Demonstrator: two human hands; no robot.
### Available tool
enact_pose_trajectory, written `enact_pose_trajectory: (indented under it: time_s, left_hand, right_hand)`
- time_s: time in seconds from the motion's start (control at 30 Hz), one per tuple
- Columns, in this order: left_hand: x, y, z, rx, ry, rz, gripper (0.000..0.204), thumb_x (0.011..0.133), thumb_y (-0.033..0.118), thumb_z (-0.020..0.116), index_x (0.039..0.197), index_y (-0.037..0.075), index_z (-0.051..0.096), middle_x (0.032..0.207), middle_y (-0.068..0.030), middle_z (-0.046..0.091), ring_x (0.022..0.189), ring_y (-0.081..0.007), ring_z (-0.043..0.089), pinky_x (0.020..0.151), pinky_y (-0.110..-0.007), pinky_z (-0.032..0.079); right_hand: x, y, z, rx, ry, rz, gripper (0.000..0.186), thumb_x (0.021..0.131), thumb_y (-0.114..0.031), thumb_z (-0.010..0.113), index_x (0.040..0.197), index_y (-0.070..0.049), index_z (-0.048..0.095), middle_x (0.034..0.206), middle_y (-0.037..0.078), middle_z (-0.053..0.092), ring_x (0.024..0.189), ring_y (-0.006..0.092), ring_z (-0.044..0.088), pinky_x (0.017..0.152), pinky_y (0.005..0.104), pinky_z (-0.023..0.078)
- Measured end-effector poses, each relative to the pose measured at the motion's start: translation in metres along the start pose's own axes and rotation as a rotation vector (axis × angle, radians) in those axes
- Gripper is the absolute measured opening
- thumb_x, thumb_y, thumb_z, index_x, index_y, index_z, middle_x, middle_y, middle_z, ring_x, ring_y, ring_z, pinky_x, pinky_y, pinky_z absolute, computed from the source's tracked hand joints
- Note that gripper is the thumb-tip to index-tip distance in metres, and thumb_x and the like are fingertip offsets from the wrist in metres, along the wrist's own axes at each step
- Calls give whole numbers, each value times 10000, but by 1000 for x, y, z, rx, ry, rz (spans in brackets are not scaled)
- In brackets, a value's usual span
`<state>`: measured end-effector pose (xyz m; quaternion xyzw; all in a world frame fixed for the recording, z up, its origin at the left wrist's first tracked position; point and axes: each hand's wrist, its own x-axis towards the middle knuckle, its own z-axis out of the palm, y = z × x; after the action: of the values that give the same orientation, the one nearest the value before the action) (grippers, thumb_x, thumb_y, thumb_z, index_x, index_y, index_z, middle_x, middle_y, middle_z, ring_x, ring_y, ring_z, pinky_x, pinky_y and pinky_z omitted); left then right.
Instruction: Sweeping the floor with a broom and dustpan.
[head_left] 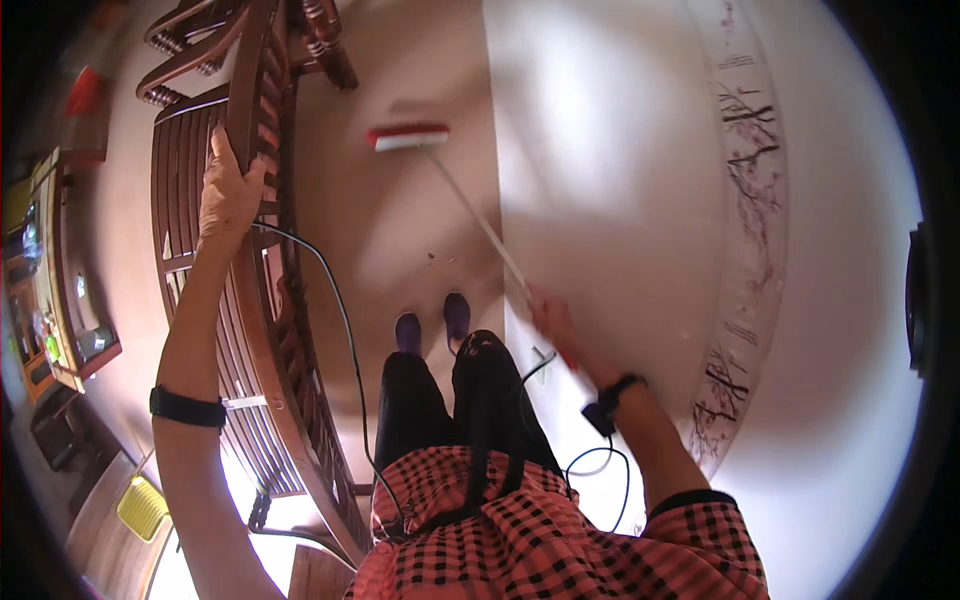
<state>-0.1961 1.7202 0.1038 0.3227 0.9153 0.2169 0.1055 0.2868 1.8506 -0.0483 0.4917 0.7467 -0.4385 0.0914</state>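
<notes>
At the upper left, the left hand [232, 195] is gripping the rail of a brown wooden bench [265, 345]. Just right of the middle, the right hand [552, 315] is holding a broom [480, 222] by its stick. Its red and white head [412, 138] is showing near the top middle, over the floor [370, 230].

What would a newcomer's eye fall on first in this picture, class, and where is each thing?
Probably the red-and-white broom first, its head near the top, left of centre, and its pale handle slanting down to the person's right hand. Next comes the brown wooden bench filling much of the left side, its rail gripped by the left hand. At the right, a strip of dark branches decorates the pale wall.
</notes>
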Motion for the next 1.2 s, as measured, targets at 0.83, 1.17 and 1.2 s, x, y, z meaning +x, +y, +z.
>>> enact_pose_trajectory:
  time_s: [0.83, 1.17, 1.2]
  left_hand:
    - [12, -2, 8, 159, 74, 20, 697, 744, 247, 537, 1293, 18, 175, 1112, -288, 462, 977, -372, 528, 826, -429, 439]
    - [-137, -14, -3, 16, 58, 51, 771, 736, 192, 573, 1316, 8, 99, 1147, -301, 395, 975, -439, 491, 817, -438, 443]
    - [-156, -14, -4, -8, 39, 25, 783, 742, 192, 571, 1324, 8, 81, 1163, -295, 388, 999, -444, 477, 835, -444, 434]
  right_hand:
    - [-167, 66, 24, -342, -254, -61, 363, 815, -133, 394, 1158, -12, 389, 796, 288, 558, 744, 461, 536, 686, 516, 416]
    - [-265, 40, -8, -390, -414, 56, 426, 776, -121, 461, 1195, -72, 402, 838, 257, 574, 760, 415, 555, 696, 482, 445]
    - [-268, 38, -10, -345, -383, 68, 416, 782, -126, 484, 1191, -77, 425, 817, 252, 575, 744, 402, 565, 681, 457, 451]
